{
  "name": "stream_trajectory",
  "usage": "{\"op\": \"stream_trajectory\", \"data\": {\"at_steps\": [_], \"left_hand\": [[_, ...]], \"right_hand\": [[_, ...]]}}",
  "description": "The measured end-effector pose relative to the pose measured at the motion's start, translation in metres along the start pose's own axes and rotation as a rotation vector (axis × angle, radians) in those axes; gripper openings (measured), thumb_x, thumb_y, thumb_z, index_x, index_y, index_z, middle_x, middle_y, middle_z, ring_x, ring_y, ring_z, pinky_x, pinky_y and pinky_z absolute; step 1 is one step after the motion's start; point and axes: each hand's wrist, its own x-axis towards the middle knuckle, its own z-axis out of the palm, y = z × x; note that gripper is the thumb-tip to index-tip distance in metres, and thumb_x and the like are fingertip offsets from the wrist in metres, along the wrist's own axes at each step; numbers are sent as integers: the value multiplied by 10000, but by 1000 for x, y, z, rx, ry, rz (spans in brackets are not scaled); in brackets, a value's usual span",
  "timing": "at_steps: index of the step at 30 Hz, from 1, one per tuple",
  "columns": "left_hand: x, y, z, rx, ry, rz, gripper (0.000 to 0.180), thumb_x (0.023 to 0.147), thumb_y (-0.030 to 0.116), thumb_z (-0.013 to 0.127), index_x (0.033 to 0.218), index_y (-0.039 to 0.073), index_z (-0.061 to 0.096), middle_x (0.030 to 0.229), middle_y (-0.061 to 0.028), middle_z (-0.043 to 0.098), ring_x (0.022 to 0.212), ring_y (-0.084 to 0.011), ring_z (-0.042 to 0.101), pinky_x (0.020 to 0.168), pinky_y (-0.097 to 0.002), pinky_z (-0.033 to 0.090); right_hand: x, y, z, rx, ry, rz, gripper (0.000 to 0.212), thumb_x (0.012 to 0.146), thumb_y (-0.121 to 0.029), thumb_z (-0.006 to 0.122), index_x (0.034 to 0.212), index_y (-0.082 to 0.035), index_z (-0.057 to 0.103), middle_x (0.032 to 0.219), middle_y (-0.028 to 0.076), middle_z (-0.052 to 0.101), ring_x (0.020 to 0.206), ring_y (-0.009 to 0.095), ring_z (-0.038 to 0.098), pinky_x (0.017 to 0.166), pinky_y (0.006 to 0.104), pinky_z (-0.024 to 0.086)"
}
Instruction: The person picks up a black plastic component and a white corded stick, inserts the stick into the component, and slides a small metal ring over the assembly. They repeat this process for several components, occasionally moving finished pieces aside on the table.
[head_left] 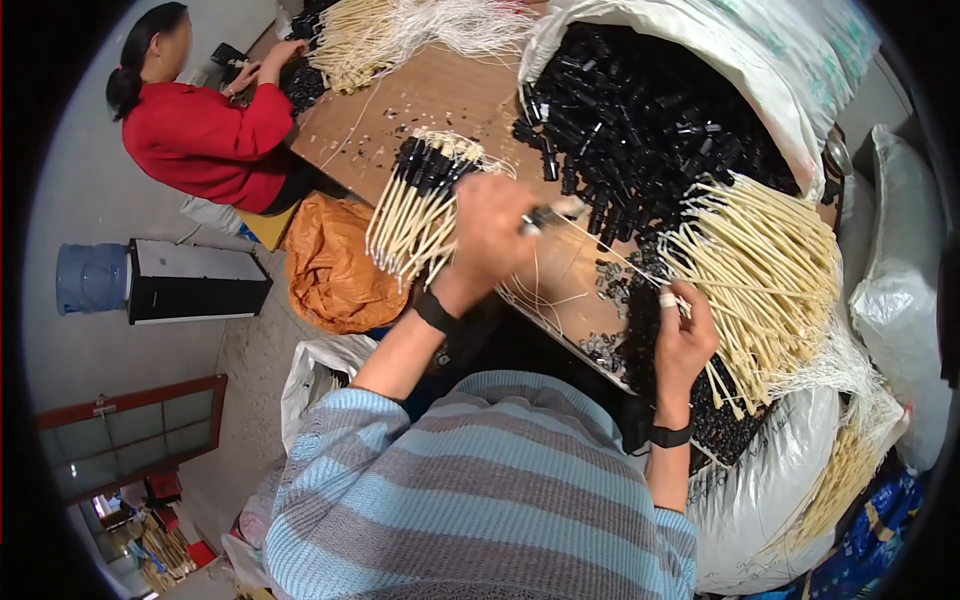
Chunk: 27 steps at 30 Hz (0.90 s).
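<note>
My left hand (495, 225), slightly blurred, is closed on a small black plastic fitting (535, 220) over the table. A pale tip shows beside the fitting. From there a thin white cord (620, 257) runs taut to my right hand (687, 335), which pinches it between thumb and fingers; the thumb has a white wrapping. Left of my left hand lies a bundle of cream rods with black ends (415, 205), partly hidden by that hand. Beside my right hand is a large pile of cream rods (765, 285) with white cords.
A white sack (810, 90) spills black plastic fittings (650, 110) onto the brown table (440, 85). Small black parts (640, 330) lie near the edge. Across the table sits a person in red (200, 140). An orange bag (340, 265) and a water dispenser (190, 280) stand left.
</note>
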Motion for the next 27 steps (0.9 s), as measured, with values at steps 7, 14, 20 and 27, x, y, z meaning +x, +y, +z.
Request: {"op": "stream_trajectory", "data": {"at_steps": [7, 14, 20, 27], "left_hand": [[-10, -40, -2, 189, 51, -192, 503, 630, 120, 687, 1120, 43, 605, 1181, -146, 573, 1138, -343, 491, 1019, -502, 315], [17, 22, 65, -273, -153, 102, 325, 705, -21, 597, 1007, 48, 695, 1034, -118, 660, 993, -318, 596, 865, -385, 486], [10, 17, 111, -265, -294, 46, 333, 730, -70, 529, 929, 90, 742, 967, -74, 658, 951, -274, 576, 790, -369, 503], [6, 27, 94, -338, -229, 83, 293, 739, -38, 548, 919, 95, 737, 929, -43, 668, 943, -242, 583, 753, -367, 505]], "right_hand": [[-18, -5, 12, -213, -289, -294, 222, 769, -171, 727, 950, -46, 694, 936, 114, 690, 853, 308, 647, 735, 376, 498], [-1, 18, -24, -380, -132, -126, 111, 770, -110, 726, 865, -54, 712, 792, 129, 659, 690, 323, 627, 598, 369, 482], [37, 42, -64, -803, 88, -245, 169, 704, -38, 705, 862, -98, 702, 705, 70, 568, 613, 264, 570, 546, 377, 445], [59, 49, -73, -932, 164, -516, 91, 728, -53, 659, 808, -87, 633, 696, 50, 513, 680, 204, 542, 606, 341, 395]]}}
